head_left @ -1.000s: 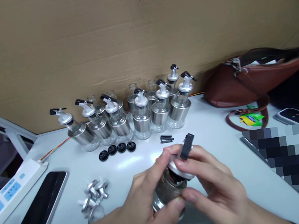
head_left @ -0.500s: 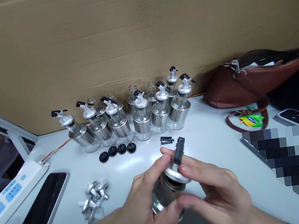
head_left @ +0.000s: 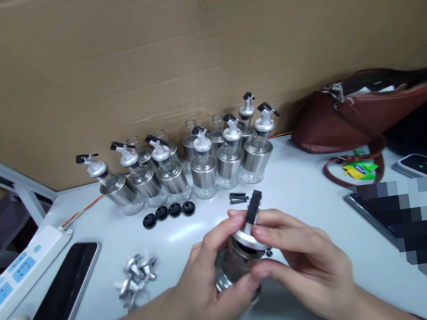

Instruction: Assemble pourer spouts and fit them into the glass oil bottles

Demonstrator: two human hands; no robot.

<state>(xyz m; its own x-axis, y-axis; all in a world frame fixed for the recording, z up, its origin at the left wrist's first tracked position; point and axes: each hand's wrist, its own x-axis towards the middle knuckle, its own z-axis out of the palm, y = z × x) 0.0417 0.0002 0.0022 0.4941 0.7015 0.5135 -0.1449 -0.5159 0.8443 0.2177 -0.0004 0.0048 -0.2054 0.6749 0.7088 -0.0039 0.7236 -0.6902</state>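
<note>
Both my hands hold one glass and steel dispenser bottle (head_left: 233,267) just above the white table (head_left: 304,190). My left hand (head_left: 208,281) is wrapped round the bottle's body. My right hand (head_left: 304,263) pinches the silver pourer cap (head_left: 247,239) on the bottle's neck, its black flip lid (head_left: 254,204) sticking up. A row of several finished bottles (head_left: 202,169) with pourer caps stands at the back by the cardboard wall.
Several black rubber stoppers (head_left: 168,212) and a small black part (head_left: 238,197) lie before the row. Loose silver caps (head_left: 136,277) are piled at left, near a phone (head_left: 60,298) and a power strip (head_left: 14,275). A brown bag (head_left: 364,108) sits at right.
The cap and its black lid have turned and tilted a little in my right fingers, and both hands with the bottle have shifted slightly left and up.
</note>
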